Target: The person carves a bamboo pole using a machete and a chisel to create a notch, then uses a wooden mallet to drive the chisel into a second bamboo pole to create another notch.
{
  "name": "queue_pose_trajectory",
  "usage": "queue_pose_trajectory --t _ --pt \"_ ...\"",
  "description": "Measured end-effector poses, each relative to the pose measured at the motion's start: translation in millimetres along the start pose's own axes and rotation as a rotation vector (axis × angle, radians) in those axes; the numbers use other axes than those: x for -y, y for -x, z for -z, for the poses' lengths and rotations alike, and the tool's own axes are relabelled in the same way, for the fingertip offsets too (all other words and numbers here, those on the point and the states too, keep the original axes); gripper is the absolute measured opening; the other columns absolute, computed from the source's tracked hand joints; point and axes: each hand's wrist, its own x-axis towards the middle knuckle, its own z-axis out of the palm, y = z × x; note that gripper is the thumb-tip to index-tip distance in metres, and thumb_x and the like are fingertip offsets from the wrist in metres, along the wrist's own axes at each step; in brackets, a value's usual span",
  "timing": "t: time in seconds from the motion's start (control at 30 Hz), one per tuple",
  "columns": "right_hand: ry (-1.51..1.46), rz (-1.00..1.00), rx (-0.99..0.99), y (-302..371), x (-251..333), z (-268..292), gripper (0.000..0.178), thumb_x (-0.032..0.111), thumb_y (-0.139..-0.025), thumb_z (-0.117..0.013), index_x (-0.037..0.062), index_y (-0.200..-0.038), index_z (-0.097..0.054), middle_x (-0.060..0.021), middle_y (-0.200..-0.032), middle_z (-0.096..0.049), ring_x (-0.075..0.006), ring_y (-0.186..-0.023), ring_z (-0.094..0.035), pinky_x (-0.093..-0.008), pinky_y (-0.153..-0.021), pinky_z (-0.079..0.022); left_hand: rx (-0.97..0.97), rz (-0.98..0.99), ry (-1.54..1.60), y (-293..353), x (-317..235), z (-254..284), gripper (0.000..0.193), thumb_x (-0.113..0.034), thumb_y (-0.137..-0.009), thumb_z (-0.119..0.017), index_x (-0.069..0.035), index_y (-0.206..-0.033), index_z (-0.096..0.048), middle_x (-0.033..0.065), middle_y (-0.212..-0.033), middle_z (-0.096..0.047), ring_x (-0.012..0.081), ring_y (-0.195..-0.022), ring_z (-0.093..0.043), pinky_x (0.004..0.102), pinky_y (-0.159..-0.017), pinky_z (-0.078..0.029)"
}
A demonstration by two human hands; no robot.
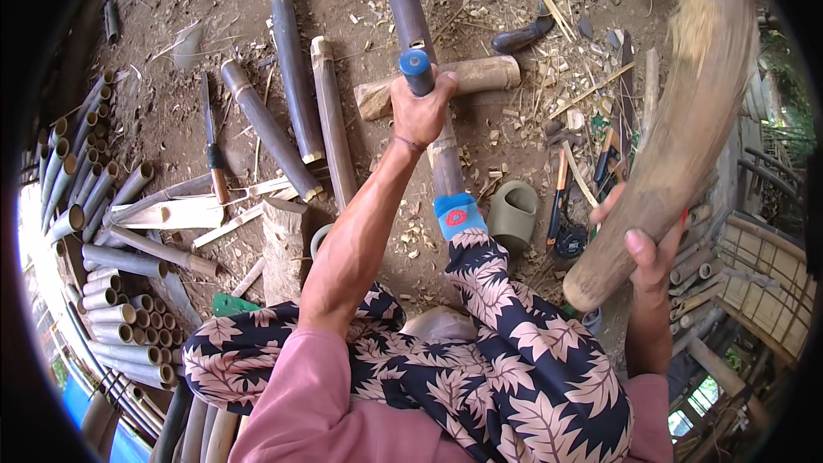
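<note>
My left hand point(422, 111) is closed around a blue-capped chisel point(417, 71), held upright over a dark bamboo pole point(405, 9); its blade is hidden below the fist. Openings are cut in the pole's upper side. A short pale log point(487, 75) lies crosswise under the pole, and my blue-socked foot point(459, 216) rests on the pole's near end. Raised at the right, a thick wooden mallet point(677, 137) is gripped near its narrow lower end by my right hand point(653, 259). The mallet's upper part is large and blurred close to the camera.
Several bamboo poles point(296, 60) lie left of the work. A knife point(212, 133) lies beyond stacked bamboo tubes point(111, 313). A bamboo cup point(513, 214) stands by my foot, near a tape measure point(570, 241). Another tool's dark handle point(521, 35) and wood chips litter the dirt.
</note>
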Motion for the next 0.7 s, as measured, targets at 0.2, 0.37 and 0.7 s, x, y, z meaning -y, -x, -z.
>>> queue_pose_trajectory --t 0.2,0.37,0.7 --pt "0.881 0.608 0.183 -75 29 -12 0.063 0.017 -0.075 -0.075 -0.0056 -0.128 -0.048 -0.0155 -0.105 -0.065 -0.0258 -0.082 -0.068 -0.0345 -0.073 -0.056 0.014 -0.135 -0.117 7 -5 -13 0.032 -0.016 -0.083 -0.067 -0.005 -0.059 -0.049 -0.0017 -0.055 -0.046 0.0068 -0.051 -0.043 0.0283 -0.048 -0.036" --pt "1.207 0.843 0.286 -129 138 -30 0.076 0.023 -0.075 -0.076 -0.0001 -0.139 -0.042 -0.0209 -0.11 -0.063 -0.0307 -0.087 -0.069 -0.0406 -0.073 -0.058 -0.058 -0.034 -0.049 -9 8 1 0.034 -0.016 -0.082 -0.066 -0.004 -0.057 -0.046 -0.0022 -0.054 -0.045 0.0067 -0.053 -0.042 0.0298 -0.049 -0.036" --pt "1.249 0.066 0.49 -126 89 -66 0.089 0.028 -0.073 -0.076 0.0082 -0.148 -0.031 -0.0275 -0.106 -0.064 -0.0402 -0.093 -0.067 -0.0496 -0.085 -0.055 0.015 -0.029 -0.099 -17 2 -3 0.03 -0.026 -0.084 -0.068 -0.001 -0.071 -0.06 -0.0007 -0.06 -0.055 0.0092 -0.057 -0.049 0.0316 -0.052 -0.04"
